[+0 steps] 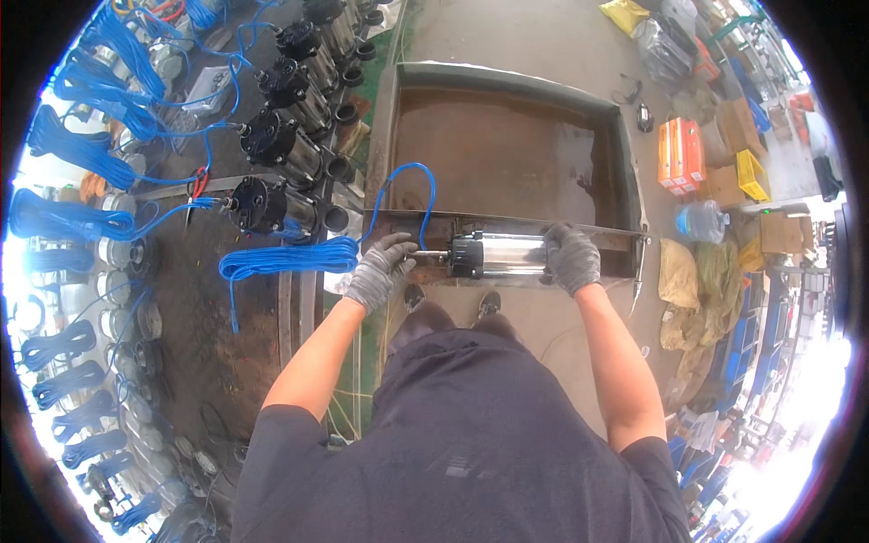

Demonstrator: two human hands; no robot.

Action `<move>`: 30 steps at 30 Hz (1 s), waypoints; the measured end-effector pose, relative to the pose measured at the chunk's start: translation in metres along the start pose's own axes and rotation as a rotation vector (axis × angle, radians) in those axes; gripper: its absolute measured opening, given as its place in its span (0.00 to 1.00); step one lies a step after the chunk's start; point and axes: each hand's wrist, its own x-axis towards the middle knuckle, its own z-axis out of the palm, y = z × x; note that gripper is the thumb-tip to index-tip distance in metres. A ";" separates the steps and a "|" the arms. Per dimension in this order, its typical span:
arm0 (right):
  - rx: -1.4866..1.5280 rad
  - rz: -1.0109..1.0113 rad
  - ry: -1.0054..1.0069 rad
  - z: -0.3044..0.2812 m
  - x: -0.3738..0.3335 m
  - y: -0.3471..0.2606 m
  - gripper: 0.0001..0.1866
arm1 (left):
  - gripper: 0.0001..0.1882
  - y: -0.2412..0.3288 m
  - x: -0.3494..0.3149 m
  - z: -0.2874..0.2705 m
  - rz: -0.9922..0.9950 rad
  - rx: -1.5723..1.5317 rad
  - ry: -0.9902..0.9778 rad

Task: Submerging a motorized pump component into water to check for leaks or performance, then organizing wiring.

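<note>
A submersible pump (511, 254) with a shiny steel body and a black ribbed head lies level in front of me, at the near edge of a metal tank. My right hand (572, 259), in a grey glove, is wrapped round its right end. At the other end a thin metal rod (430, 255) sticks out of the black head. The gloved fingers of my left hand (382, 270) close on the tip of this rod. A coiled blue cable (290, 259) lies left of that hand, and a loop of it rises over the tank's edge.
The tank (516, 74) holds brownish water. On the bench (208, 299) at my left stand several similar pumps (272, 145) with blue cable coils, beside red-handled pliers (196, 184). Orange boxes (681, 156), a water bottle (701, 222) and sacks (677, 271) lie at the right.
</note>
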 end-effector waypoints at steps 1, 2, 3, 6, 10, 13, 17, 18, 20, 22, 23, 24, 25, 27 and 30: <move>-0.001 0.000 0.000 0.003 0.003 0.007 0.07 | 0.24 -0.005 0.004 -0.001 0.084 0.164 -0.011; -0.028 -0.045 0.020 0.007 0.007 0.017 0.07 | 0.24 -0.002 0.011 -0.002 0.085 0.164 -0.010; -0.056 -0.090 0.040 0.011 0.010 0.027 0.08 | 0.23 0.000 0.020 -0.002 -0.217 0.096 -0.054; -0.040 -0.080 0.058 0.001 0.001 0.005 0.09 | 0.20 0.025 0.031 0.001 -0.672 -0.099 -0.058; -0.094 -0.091 0.064 -0.001 0.000 0.005 0.09 | 0.15 0.026 0.009 0.003 -0.739 -0.615 0.108; -0.078 -0.037 0.026 0.001 0.002 0.004 0.08 | 0.16 0.012 -0.007 0.010 -0.626 -0.721 0.187; -0.095 -0.129 0.079 0.016 0.014 0.038 0.08 | 0.16 0.001 -0.007 0.004 -0.475 -0.361 0.110; -0.147 -0.191 0.119 0.018 0.016 0.045 0.07 | 0.16 -0.002 -0.005 0.000 -0.575 -0.385 0.143; -0.162 -0.194 0.118 0.018 0.015 0.044 0.07 | 0.16 -0.009 -0.005 -0.008 -0.677 -0.407 0.180; -0.177 -0.197 0.113 0.014 0.011 0.034 0.07 | 0.18 -0.014 -0.006 -0.013 -0.728 -0.382 0.230; -0.116 -0.120 0.068 0.006 0.005 0.017 0.07 | 0.18 -0.012 -0.005 -0.013 -0.731 -0.381 0.231; -0.055 -0.043 0.022 0.003 0.003 0.008 0.08 | 0.19 -0.009 -0.004 -0.012 -0.755 -0.436 0.276; -0.056 -0.046 0.025 0.002 0.002 0.007 0.08 | 0.19 -0.006 -0.002 -0.012 -0.771 -0.494 0.321; 0.030 -0.018 0.018 0.002 -0.001 0.004 0.08 | 0.19 -0.019 0.008 -0.008 -0.750 -0.498 0.363; 0.005 -0.025 0.011 0.000 0.000 0.002 0.08 | 0.19 -0.018 0.029 -0.002 -0.805 -0.541 0.469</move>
